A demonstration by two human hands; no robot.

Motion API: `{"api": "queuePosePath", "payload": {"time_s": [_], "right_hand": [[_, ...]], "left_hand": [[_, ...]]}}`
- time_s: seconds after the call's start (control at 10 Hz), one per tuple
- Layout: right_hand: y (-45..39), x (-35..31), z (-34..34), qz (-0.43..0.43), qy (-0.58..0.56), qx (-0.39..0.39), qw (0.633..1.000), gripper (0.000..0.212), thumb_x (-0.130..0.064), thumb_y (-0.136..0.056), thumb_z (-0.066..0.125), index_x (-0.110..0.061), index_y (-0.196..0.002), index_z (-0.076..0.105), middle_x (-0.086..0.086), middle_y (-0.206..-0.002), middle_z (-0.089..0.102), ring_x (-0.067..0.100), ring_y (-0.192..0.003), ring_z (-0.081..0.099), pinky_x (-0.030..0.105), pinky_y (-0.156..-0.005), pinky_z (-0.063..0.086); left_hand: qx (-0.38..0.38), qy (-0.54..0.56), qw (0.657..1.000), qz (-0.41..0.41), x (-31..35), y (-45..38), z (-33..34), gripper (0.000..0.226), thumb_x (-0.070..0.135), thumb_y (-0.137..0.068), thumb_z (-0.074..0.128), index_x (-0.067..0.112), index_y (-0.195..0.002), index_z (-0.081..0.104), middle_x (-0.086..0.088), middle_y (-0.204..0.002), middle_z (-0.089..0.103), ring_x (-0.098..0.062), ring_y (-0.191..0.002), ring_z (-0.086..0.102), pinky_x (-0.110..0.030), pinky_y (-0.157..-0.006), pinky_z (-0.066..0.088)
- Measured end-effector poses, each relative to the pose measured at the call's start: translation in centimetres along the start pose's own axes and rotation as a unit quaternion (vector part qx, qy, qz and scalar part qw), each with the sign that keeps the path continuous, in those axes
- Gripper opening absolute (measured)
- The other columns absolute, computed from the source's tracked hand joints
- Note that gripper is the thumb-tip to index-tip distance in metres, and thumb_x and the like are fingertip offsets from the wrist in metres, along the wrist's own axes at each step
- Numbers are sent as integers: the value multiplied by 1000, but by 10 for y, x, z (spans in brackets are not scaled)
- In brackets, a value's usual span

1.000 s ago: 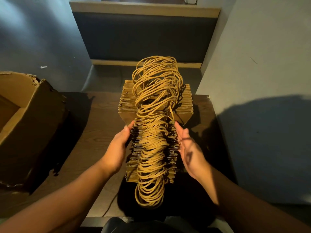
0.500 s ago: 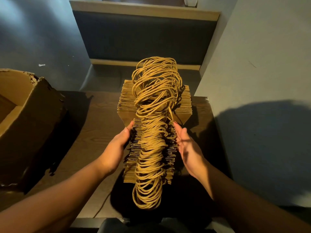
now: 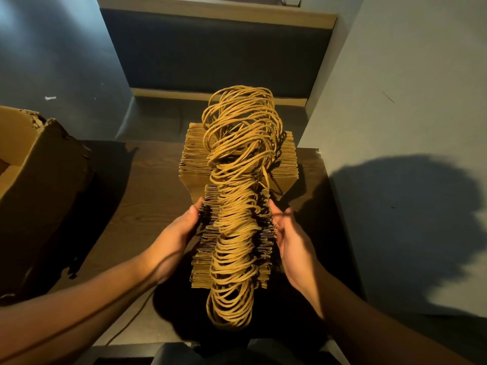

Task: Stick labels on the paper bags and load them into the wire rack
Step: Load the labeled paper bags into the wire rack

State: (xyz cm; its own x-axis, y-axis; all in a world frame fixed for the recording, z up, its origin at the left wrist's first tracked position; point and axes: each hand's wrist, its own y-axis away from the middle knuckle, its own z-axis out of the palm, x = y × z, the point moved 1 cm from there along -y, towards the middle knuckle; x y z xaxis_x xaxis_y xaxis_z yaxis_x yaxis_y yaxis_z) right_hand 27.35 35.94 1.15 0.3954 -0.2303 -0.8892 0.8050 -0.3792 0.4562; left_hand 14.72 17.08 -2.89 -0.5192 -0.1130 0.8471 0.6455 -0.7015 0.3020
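Observation:
A long row of folded brown paper bags (image 3: 200, 275) stands on edge on the dark wooden table (image 3: 147, 201), their twisted paper handles (image 3: 237, 206) bunched up along the top. A wider batch of bags (image 3: 192, 164) forms the far end of the row. My left hand (image 3: 176, 233) presses flat against the left side of the narrower near batch. My right hand (image 3: 290, 238) presses against its right side. Between them the hands squeeze that batch. No label or wire rack is in view.
A torn open cardboard box (image 3: 37, 185) stands on the table at the left. A grey wall (image 3: 395, 127) runs close along the table's right edge. Beyond the table is a dark upholstered bench (image 3: 210, 54). A thin cable (image 3: 129, 322) lies near the front edge.
Both hands stay clamped on the sides of the near batch of bags. The row has shifted only slightly, and the view has tilted a little.

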Motion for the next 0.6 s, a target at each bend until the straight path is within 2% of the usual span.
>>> {"api": "queuePosePath", "payload": {"time_s": [0.1, 0.2, 0.3, 0.4, 0.5, 0.6], "right_hand": [[-9, 9, 1, 12, -53, -8, 999, 53, -57, -102, 23, -37, -147, 43, -8, -158, 33, 15, -148, 26, 39, -120, 16], [-3, 4, 0, -2, -38, -13, 999, 56, -57, -97, 31, -32, -144, 47, -4, -155, 39, 12, -142, 34, 27, -109, 26], [-6, 9, -5, -24, -62, -27, 997, 51, -43, -99, 30, -24, -144, 46, -8, -152, 41, -2, -124, 44, 9, -91, 36], [3, 5, 4, -8, -101, -24, 995, 63, -53, -87, 40, -24, -143, 50, -7, -147, 48, 1, -118, 54, 12, -78, 45], [3, 7, 5, -18, -111, -14, 994, 65, -59, -80, 43, -27, -136, 55, -4, -149, 48, 13, -135, 46, 30, -104, 40], [0, 3, 3, -31, -92, -12, 995, 68, -66, -83, 39, -26, -135, 56, -9, -142, 53, 11, -134, 45, 30, -112, 32]], "left_hand": [[15, -26, 1000, 7, -2, 14, 2, 112, 70, -70, 76, 16, -157, 29, -11, -159, 37, -30, -148, 32, -54, -123, 16], [28, -66, 997, -7, -5, 18, -12, 102, 71, -79, 68, 23, -158, 26, -4, -161, 34, -25, -149, 30, -56, -123, 11], [40, -92, 995, -12, 5, 31, -7, 94, 78, -80, 57, 31, -156, 29, 4, -159, 37, -16, -145, 37, -49, -122, 22], [63, -51, 997, -18, 8, 35, 21, 61, 60, -93, 43, 31, -146, 41, 9, -142, 57, 0, -120, 60, -19, -91, 52], [70, -23, 997, 7, 5, 39, 33, 58, 47, -92, 38, 25, -145, 42, 13, -126, 67, 0, -112, 65, -14, -79, 54], [105, -3, 994, 12, 6, 36, 36, 64, 47, -95, 41, 17, -152, 37, 1, -143, 58, -13, -130, 56, -27, -100, 49]]}}
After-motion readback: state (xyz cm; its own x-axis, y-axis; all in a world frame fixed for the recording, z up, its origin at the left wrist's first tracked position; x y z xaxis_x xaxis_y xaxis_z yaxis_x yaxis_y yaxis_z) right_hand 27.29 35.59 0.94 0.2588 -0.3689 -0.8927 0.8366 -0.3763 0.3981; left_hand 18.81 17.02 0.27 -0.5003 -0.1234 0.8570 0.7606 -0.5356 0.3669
